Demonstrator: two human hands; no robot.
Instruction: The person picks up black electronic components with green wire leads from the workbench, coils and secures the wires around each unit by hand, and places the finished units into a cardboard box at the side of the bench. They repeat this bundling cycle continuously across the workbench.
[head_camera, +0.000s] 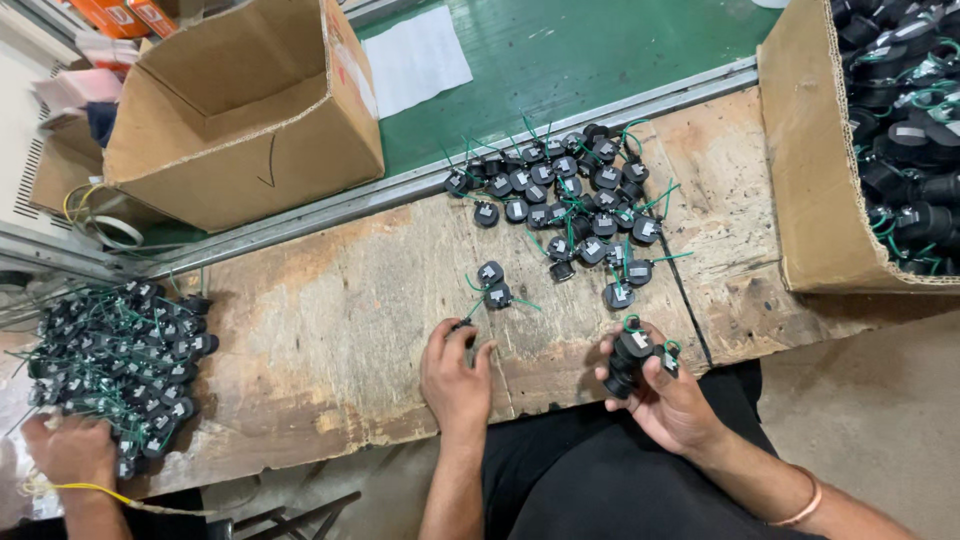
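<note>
Gathering coils: right hand grips a stack of coils; left hand pinches one coil off the surface, near the pile; adding it needs alignment

Workbench: worn wooden top, pale and scuffed, darker stains toward the near edge, metal rail along the far side.

On it:
- loose spread of small black components with green wire leads, far centre-right;
- two more such components, apart from the spread, mid-bench;
- dense heap of the same parts at the left end;
- open cardboard box at the right end, filled with what look like larger black parts.
</note>
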